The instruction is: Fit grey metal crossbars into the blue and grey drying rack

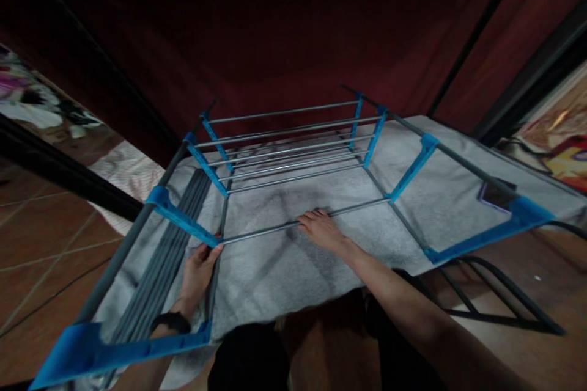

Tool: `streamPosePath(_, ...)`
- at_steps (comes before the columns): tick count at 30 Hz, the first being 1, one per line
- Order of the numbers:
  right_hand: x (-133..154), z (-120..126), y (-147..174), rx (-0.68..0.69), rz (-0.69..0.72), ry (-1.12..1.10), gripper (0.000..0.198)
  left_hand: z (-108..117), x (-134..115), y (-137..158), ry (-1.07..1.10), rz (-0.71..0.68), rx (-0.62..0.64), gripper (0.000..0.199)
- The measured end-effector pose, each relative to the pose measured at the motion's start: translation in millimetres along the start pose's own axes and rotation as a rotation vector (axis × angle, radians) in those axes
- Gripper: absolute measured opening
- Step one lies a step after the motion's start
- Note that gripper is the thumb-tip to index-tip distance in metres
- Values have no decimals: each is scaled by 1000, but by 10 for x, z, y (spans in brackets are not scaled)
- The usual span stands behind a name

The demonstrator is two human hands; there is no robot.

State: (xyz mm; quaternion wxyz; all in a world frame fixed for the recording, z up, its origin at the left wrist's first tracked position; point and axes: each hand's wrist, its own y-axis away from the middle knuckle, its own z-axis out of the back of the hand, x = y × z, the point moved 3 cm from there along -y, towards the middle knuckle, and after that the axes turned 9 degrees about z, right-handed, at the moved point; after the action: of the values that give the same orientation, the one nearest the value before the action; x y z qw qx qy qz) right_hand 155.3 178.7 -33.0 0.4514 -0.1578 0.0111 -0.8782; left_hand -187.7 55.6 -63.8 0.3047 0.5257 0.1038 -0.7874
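A grey towel lies spread over a drying rack with grey metal rods and blue plastic joints. My right hand rests flat on the towel, fingers just beneath a raised metal rod. My left hand presses on the towel's left part beside a blue joint, its fingers near the rod's end. A black band sits on my left wrist.
A dark red curtain hangs behind the rack. Terracotta floor tiles lie to the left, with a pale cloth on them. A colourful picture shows at the right. The rack's black legs reach out lower right.
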Motion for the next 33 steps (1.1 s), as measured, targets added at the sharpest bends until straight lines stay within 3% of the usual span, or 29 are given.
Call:
streamPosePath(6,5,-5,-10,10,18,-23,29,14,-52,18,-28,-10,-8,49)
streamPosePath(13,-56,24,34,-119,42,-56,34,-37,-148,153,157,0,56,51)
streamPosePath(23,-166,-123,28,4,76,-14,33,-2,-163,225,171,3,60,36)
streamPosePath(27,-162,-106,26,7,79,-8,32,53,-187,228,53,-33,-14,25)
streamPosePath(33,-114,-55,46,-21,85,-4,34,393,-175,278,-217,-178,-254,38)
